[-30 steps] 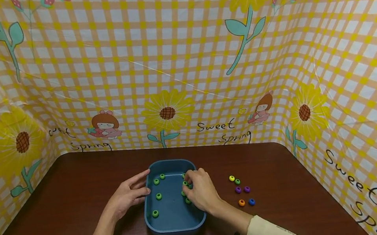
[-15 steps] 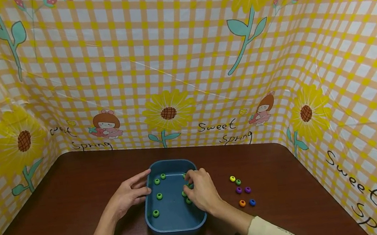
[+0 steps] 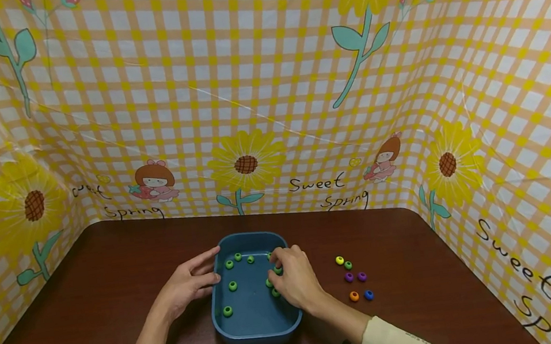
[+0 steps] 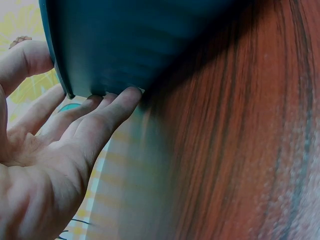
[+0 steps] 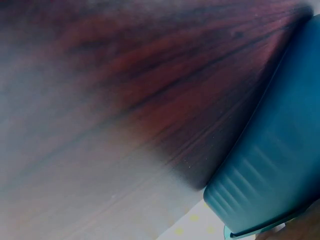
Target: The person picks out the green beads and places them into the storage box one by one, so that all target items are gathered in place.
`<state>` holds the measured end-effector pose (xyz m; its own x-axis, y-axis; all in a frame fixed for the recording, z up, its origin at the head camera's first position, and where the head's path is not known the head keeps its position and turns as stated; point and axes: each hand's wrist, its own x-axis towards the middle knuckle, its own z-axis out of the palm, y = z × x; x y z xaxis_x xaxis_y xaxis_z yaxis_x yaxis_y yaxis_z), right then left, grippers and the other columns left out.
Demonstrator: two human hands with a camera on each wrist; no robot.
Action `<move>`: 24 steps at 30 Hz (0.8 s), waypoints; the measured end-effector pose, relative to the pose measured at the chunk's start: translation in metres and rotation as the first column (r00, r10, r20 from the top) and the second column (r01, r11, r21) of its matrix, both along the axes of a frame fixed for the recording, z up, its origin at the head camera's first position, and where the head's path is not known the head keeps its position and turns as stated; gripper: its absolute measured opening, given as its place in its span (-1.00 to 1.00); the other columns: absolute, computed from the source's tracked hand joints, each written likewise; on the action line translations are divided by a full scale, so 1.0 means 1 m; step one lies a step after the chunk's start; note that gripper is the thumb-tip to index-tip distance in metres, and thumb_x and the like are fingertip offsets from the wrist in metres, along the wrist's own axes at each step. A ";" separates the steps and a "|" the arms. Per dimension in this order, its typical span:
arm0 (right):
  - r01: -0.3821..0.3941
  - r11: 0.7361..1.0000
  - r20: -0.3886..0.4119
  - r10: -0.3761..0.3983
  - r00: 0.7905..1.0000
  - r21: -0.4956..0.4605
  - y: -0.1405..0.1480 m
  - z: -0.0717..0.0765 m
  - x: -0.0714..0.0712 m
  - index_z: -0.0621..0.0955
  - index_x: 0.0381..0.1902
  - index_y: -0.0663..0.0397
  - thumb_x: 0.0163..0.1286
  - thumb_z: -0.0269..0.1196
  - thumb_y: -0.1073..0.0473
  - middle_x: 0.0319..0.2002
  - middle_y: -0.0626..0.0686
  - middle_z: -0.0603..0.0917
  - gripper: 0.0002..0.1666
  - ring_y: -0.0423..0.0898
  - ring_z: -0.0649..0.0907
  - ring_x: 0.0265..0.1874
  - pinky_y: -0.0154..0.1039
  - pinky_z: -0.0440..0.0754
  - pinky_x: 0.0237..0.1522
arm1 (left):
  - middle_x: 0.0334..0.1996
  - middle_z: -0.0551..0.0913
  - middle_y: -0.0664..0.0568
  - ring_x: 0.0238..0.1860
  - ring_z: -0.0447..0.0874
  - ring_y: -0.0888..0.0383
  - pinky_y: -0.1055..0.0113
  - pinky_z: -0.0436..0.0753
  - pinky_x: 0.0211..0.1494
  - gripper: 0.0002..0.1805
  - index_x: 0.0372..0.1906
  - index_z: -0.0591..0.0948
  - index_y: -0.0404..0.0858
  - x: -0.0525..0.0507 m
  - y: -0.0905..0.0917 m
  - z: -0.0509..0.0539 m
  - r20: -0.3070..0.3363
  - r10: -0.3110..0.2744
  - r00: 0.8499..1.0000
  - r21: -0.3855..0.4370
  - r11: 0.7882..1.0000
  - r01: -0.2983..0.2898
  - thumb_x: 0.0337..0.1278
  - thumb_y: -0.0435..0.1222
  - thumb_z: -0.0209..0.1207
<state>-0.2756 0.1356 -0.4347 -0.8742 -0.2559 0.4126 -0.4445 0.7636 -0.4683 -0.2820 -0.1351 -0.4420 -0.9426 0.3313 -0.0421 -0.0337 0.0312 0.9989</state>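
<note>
A blue plastic box (image 3: 257, 322) holds several green beads; one green bead (image 3: 227, 311) lies near its left front corner. My left hand (image 3: 182, 289) rests its fingers against the box's left wall, also visible in the left wrist view. Over the right side of the box, my right hand (image 3: 296, 279) has its fingers bent and spaced apart, with no bead visibly pinched. Green beads, including one green bead (image 3: 269, 282), lie beside and below these fingers, partly hidden. Another green bead (image 3: 250, 259) is near the far end of the box.
On the dark wooden table (image 3: 415, 316), right of the box, lie a yellow bead (image 3: 339, 260), a green bead (image 3: 347, 265), two purple beads (image 3: 349, 277), an orange bead (image 3: 354, 296) and a blue bead (image 3: 369, 295). A checked sunflower cloth (image 3: 265, 92) surrounds the table.
A green bead seen at my right fingertips a second ago is no longer there. One now shows farther left, near the box's far end. Both hands stay nearly where they were.
</note>
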 end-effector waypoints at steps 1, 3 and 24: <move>0.000 1.000 -0.001 0.000 1.000 0.002 0.000 0.000 0.000 0.70 -0.19 0.13 0.27 0.37 0.22 -0.35 0.02 0.67 -0.84 -0.11 0.47 -0.29 -0.14 0.44 -0.17 | 0.48 0.33 -0.34 0.31 0.57 -0.23 0.02 0.67 0.18 -0.29 0.58 0.26 -0.14 0.000 0.000 0.000 -0.001 0.000 1.000 0.000 1.000 0.000 0.39 -0.40 0.18; 0.002 1.000 0.000 -0.002 1.000 0.003 0.000 0.000 0.000 0.70 -0.19 0.13 0.28 0.37 0.21 -0.35 0.02 0.67 -0.84 -0.12 0.47 -0.28 -0.14 0.44 -0.16 | 0.48 0.33 -0.34 0.31 0.57 -0.23 0.02 0.67 0.19 -0.29 0.58 0.26 -0.14 0.000 0.000 0.000 -0.002 0.000 1.000 0.001 1.000 0.000 0.39 -0.41 0.17; -0.007 1.000 0.001 0.007 1.000 -0.030 0.001 0.009 0.003 0.69 -0.13 0.12 0.27 0.37 0.25 -0.34 0.03 0.67 -0.80 -0.10 0.54 -0.28 -0.26 0.47 -0.28 | 0.49 0.30 -0.34 0.34 0.54 -0.24 0.03 0.67 0.19 -0.28 0.58 0.25 -0.15 0.000 0.000 -0.001 -0.003 -0.008 1.000 0.003 1.000 0.008 0.38 -0.40 0.19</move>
